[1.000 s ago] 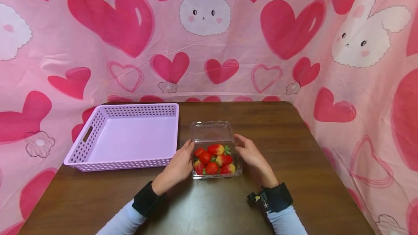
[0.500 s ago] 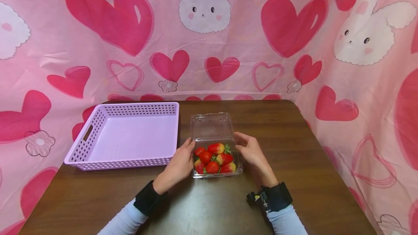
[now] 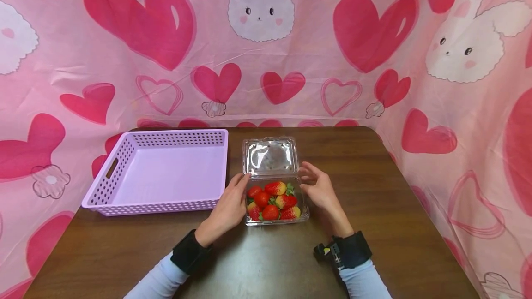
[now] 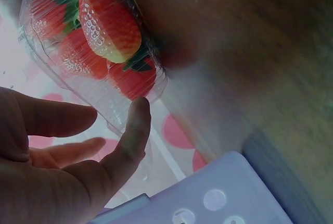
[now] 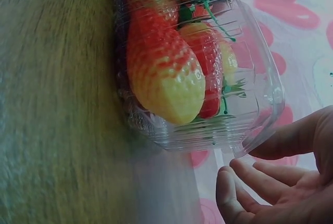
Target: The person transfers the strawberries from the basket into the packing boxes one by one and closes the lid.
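Note:
A clear plastic clamshell box (image 3: pixel 277 222) of red and yellow strawberries (image 3: pixel 270 212) sits on the table, its lid (image 3: pixel 270 156) folded back on the far side. Along the box's left side lies my left hand (image 3: pixel 230 200), fingers loosely extended; in the left wrist view one fingertip (image 4: pixel 139 110) meets the box's corner. My right hand (image 3: pixel 322 191) is at the far right corner, its fingers spread and relaxed. The right wrist view has the thumb (image 5: pixel 283 141) right at the rim and the other fingers just beyond the box's end.
A lilac plastic basket (image 3: pixel 174 170) with perforated walls stands on the left of the brown wooden table (image 3: pixel 266 262), close to my left hand. Pink cloth (image 3: pixel 257 91) with hearts and rabbits hangs behind the table and along its sides.
The lid has swung back, away from me, and lies flatter. My right hand's fingers have loosened and spread; the left hand has barely moved. The strawberries and basket stay put.

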Tool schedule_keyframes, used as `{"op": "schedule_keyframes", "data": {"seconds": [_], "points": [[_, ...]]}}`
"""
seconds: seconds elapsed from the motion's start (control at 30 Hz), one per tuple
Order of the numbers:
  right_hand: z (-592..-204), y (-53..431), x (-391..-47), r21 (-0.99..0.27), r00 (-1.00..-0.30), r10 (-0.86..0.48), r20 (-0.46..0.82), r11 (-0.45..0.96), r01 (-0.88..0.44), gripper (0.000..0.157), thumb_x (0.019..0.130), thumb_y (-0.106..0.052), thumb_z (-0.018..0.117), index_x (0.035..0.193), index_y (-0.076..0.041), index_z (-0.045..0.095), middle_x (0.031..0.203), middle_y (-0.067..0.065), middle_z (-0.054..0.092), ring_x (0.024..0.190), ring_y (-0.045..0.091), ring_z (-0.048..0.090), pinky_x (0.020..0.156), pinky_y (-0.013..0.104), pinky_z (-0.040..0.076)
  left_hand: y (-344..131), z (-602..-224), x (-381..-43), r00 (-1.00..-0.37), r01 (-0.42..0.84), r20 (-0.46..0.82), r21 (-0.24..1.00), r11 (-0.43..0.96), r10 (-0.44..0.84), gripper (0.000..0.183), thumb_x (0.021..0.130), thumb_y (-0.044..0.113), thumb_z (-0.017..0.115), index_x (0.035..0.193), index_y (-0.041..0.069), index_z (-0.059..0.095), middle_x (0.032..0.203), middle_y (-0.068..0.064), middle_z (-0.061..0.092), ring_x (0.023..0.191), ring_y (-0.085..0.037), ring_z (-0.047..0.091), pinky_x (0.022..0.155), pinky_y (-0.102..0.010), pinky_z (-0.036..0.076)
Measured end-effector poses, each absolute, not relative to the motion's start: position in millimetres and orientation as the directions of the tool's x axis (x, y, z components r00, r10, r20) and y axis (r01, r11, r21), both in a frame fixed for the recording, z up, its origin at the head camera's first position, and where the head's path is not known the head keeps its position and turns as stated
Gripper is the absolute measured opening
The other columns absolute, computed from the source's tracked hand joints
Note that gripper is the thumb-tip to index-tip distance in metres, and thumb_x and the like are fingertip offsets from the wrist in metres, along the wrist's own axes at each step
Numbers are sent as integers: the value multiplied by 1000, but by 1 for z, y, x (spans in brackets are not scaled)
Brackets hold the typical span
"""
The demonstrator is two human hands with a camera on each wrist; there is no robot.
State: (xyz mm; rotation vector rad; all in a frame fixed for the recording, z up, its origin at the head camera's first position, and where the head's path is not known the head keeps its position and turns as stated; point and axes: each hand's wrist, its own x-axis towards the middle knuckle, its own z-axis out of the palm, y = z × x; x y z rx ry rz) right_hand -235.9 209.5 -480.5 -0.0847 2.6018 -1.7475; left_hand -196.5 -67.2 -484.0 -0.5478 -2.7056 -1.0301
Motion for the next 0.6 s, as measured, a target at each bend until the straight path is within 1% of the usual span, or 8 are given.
{"op": "schedule_keyframes", "data": {"seconds": [0.1, 0.2, 0.3, 0.4, 0.5, 0.6], "points": [[-480, 210, -236, -921, -999, -39, 28, 387, -41, 66, 91, 13, 64, 154, 2, 48, 141, 23, 62, 122, 41, 61, 96, 52, 55, -66, -485, -197, -911, 407, 322, 605, 684, 257, 62, 90, -17, 58, 150, -5, 51, 142, -29, 52, 119, -44, 62, 103, -56, 50], [-480, 210, -236, -920, -999, -32, 27, 389, -38, 69, 90, 13, 65, 155, 2, 47, 140, 23, 62, 121, 40, 61, 94, 49, 56, -65, -485, -196, -923, 381, 299, 610, 695, 244, 63, 90, -14, 59, 152, -3, 50, 145, -28, 50, 118, -43, 62, 101, -55, 52], [-480, 211, -236, -918, -999, -36, 33, 394, -45, 74, 89, 14, 66, 158, 1, 42, 138, 22, 63, 118, 40, 60, 88, 41, 57, -65, -484, -196, -936, 348, 263, 606, 715, 233, 64, 91, -11, 61, 153, -1, 50, 147, -27, 49, 120, -42, 62, 102, -54, 52], [-479, 211, -236, -917, -998, -42, 47, 395, -59, 78, 88, 15, 66, 160, 2, 38, 135, 23, 62, 115, 40, 60, 80, 32, 54, -64, -483, -196, -943, 332, 243, 608, 721, 229, 65, 92, -10, 63, 154, 0, 49, 148, -27, 48, 122, -42, 61, 102, -54, 51], [-479, 211, -236, -915, -998, -48, 48, 398, -63, 76, 89, 15, 66, 159, 3, 40, 134, 24, 62, 113, 40, 59, 77, 29, 52, -63, -483, -196, -943, 329, 246, 614, 718, 223, 67, 91, -10, 63, 155, 0, 48, 148, -26, 48, 119, -41, 62, 100, -53, 53], [-478, 212, -234, -912, -998, -58, 34, 406, -54, 69, 90, 13, 65, 156, 3, 45, 136, 24, 61, 113, 39, 58, 81, 32, 55, -62, -483, -196, -944, 326, 250, 615, 718, 215, 69, 91, -11, 64, 157, 0, 45, 147, -27, 49, 116, -41, 63, 96, -52, 56]]}}
